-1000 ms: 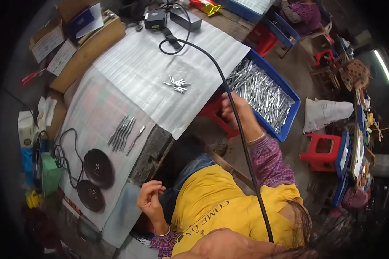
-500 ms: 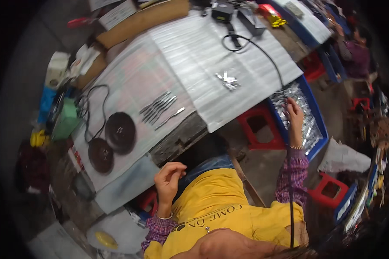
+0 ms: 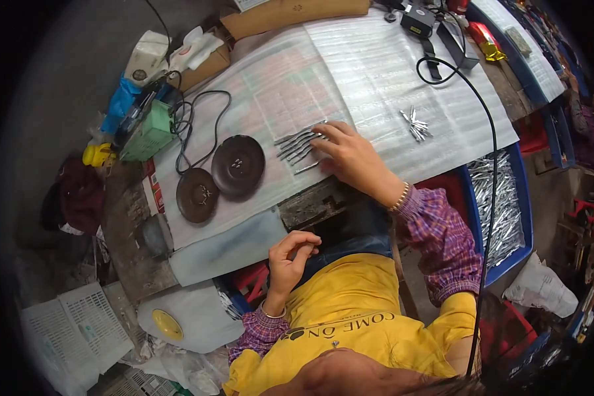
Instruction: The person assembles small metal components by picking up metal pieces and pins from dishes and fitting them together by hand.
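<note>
My right hand [image 3: 355, 157] reaches over the table, palm down and fingers apart, at the right end of a row of slim wavy metal pieces [image 3: 296, 146]. Its fingertips cover the ends of some pieces; nothing shows gripped in it. The lowest piece [image 3: 306, 168] lies a little apart, by the thumb side. In front of my lap, just off the table's near edge, my left hand [image 3: 289, 261] is closed, thumb and fingertips pinched together. Whatever that pinch may hold is too small to see. Left of the row sit two dark brown round dishes [image 3: 239, 185] with tiny bits inside.
A loose heap of small metal pieces [image 3: 416, 125] lies on white foam sheeting [image 3: 376, 79]. At the right stands a blue bin [image 3: 518, 254] full of similar metal parts. A black cable [image 3: 492, 171] hangs across the right side. Beyond the dishes are a cord and a green basket [image 3: 153, 132].
My right hand has moved left from the blue bin to the row of metal pieces on the table. My left hand stays pinched by my lap. The whole view has shifted.
</note>
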The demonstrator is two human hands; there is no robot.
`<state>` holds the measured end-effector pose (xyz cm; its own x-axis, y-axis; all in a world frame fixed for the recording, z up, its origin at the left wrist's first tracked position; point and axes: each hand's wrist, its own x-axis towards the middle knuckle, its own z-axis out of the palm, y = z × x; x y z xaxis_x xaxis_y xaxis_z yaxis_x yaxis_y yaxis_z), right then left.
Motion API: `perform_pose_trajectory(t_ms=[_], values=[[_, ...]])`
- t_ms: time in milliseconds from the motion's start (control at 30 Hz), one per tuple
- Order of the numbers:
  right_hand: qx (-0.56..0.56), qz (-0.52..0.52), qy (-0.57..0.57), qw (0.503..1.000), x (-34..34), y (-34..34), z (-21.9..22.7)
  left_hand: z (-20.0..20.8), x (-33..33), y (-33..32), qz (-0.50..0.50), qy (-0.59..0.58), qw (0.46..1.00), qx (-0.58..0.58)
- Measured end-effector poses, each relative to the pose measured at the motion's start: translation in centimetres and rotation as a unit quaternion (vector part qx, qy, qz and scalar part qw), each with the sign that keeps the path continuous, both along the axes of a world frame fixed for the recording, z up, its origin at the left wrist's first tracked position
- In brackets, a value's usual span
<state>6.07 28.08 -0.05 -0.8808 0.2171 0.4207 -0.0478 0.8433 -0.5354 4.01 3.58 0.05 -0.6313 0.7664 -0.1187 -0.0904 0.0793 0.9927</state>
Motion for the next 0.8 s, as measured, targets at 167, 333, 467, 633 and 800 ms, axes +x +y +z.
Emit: perform_pose_trajectory(t_ms=[167,333,467,633,800], values=[[0.022,0.007,0.007,1.0,-0.8,-0.7,-0.8,0.2,-0.2,-0.7,0.014,-0.014,1.0,-0.006],[0.04,-0.016,0.019,0.999,-0.6,-1.2,-1.0,0.3,-0.9,-0.5,0.001,-0.007,1.0,-0.006],[0.037,-0.015,0.001,0.999,-1.1,-1.0,-0.8,2.1,-2.5,-0.5,0.036,0.139,0.989,-0.034],[0.023,-0.006,0.032,0.999,-0.7,-0.8,-0.4,2.9,-8.7,-3.4,0.163,0.439,0.868,-0.163],[-0.083,0.001,0.075,0.994,1.4,-2.3,3.0,1.3,-13.5,-6.5,0.172,0.486,0.817,-0.259]])
